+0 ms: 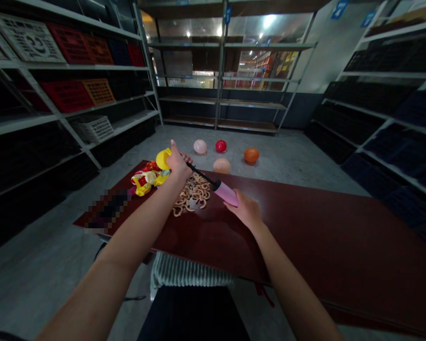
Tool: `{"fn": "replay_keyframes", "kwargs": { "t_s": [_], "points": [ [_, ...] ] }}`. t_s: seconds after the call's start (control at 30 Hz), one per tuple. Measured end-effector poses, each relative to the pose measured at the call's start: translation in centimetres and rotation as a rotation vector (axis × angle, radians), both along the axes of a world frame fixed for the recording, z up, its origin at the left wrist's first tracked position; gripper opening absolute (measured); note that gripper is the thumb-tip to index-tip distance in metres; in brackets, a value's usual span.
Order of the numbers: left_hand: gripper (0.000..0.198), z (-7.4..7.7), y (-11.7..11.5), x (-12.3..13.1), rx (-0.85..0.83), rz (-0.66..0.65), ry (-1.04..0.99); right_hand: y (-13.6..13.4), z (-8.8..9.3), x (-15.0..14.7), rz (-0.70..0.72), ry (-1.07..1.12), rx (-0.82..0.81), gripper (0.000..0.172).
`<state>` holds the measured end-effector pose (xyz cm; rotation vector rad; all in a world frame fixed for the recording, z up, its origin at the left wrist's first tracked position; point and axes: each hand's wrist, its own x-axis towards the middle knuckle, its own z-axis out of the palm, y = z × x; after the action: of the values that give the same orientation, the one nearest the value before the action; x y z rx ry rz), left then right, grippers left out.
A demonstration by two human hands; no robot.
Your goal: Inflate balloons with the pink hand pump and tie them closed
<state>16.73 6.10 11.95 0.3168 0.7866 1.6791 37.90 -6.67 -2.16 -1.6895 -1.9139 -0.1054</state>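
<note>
Narrow grip of the left hand [179, 166] pinching a yellow rubber balloon [163, 158] onto the black plastic nozzle [203, 174] of a pink plastic hand pump [227, 194], right hand [244, 210] cupped around the barrel, both near the far edge of the dark red tabletop [305, 237].

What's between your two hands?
In the head view, a black nozzle runs from the pink pump in the right hand to the left hand.

- Bare left hand [179, 163] and bare right hand [243, 208], with bare forearms
- Ribbed, pale grey knit fabric [188, 271] in soft vertical ridges
- Plain black cloth trousers [193, 315]
</note>
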Motion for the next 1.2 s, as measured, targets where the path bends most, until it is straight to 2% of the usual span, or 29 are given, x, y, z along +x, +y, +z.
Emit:
{"fn": "replay_keyframes", "kwargs": {
  "t_s": [0.1, 0.23, 0.4, 0.53, 0.67, 0.8, 0.9, 1.0, 1.2],
  "points": [
    [0.059, 0.7, 1.0, -1.0, 0.023, 0.177, -0.012, 0.2, -0.7, 0.4, -0.010, -0.004, 0.055, 0.044],
    [0.057, 1.2, 1.8, -0.4, 0.127, 0.174, 0.038, 0.3, -0.7, 0.4, -0.029, 0.031, 0.086, 0.039],
    [0.045, 1.0, 2.3, 2.3, 0.191, 0.142, 0.089, 0.4, -0.8, 0.8, -0.096, 0.047, 0.097, 0.037],
    [0.052, -0.1, 1.6, 5.6, 0.172, 0.059, 0.118, 0.6, -1.2, 1.1, -0.132, 0.072, 0.099, 0.039],
    [0.053, -2.2, -0.5, 9.3, 0.141, -0.039, 0.112, 0.7, -1.4, 1.3, -0.166, 0.088, 0.084, 0.042],
    [0.053, -4.1, -2.4, 11.3, 0.135, -0.094, 0.100, 0.6, -1.4, 1.6, -0.174, 0.093, 0.067, 0.043],
    [0.053, -4.5, -3.0, 11.1, 0.117, -0.094, 0.091, 0.4, -1.4, 1.6, -0.146, 0.089, 0.060, 0.044],
    [0.052, -4.1, -3.0, 9.9, 0.086, -0.054, 0.084, 0.2, -1.3, 1.3, -0.108, 0.079, 0.058, 0.043],
    [0.050, -2.3, -1.4, 4.7, 0.046, 0.062, 0.064, -0.1, -1.3, 0.7, -0.060, 0.016, 0.083, 0.044]
  ]
}}
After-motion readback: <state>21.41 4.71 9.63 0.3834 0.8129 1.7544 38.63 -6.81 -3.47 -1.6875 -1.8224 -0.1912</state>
